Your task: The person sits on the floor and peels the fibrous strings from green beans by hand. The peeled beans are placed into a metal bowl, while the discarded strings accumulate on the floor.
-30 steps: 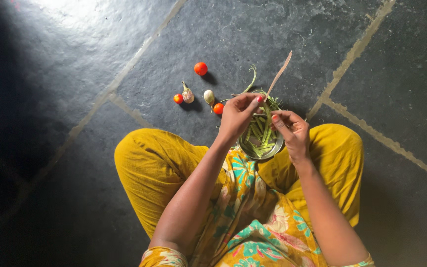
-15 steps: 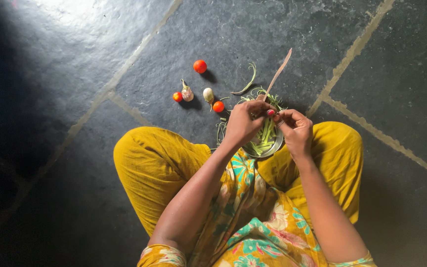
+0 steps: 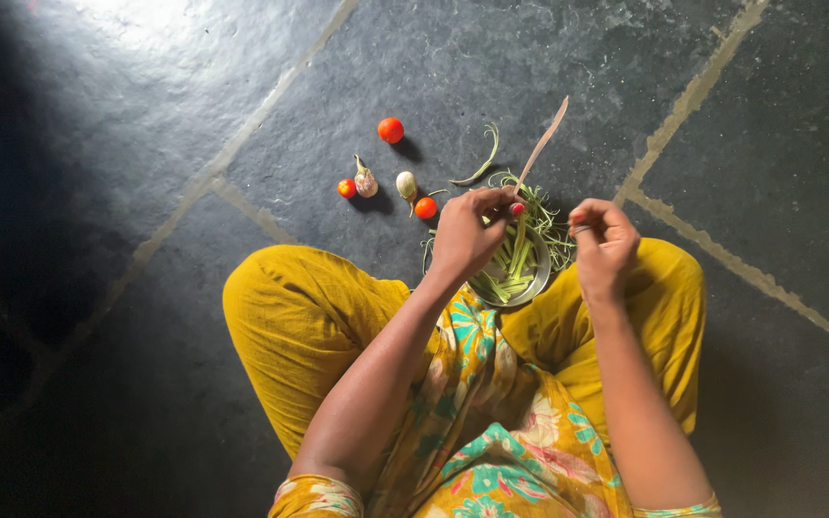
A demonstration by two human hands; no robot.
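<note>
My left hand (image 3: 467, 235) grips a green stalk (image 3: 518, 230) by its upper end, above a small steel bowl (image 3: 541, 273) full of cut green stalk pieces. The bowl sits on the floor between my folded legs. My right hand (image 3: 604, 245) is off to the right of the bowl, its fingers pinched together. Thin green strands (image 3: 556, 230) spread from the stalk toward it. A slim upright blade (image 3: 541, 144) rises just behind my left hand.
Three small red tomatoes (image 3: 390, 129) (image 3: 346, 188) (image 3: 425, 207) and two small pale eggplants (image 3: 366, 182) (image 3: 406, 184) lie on the dark stone floor (image 3: 146, 144) to the left of the bowl. A curled green peel (image 3: 484, 165) lies beyond it.
My right hand has drawn away to the right from the stalk, and thin strands have pulled out with it. My left hand stays over the bowl with the stalk.
</note>
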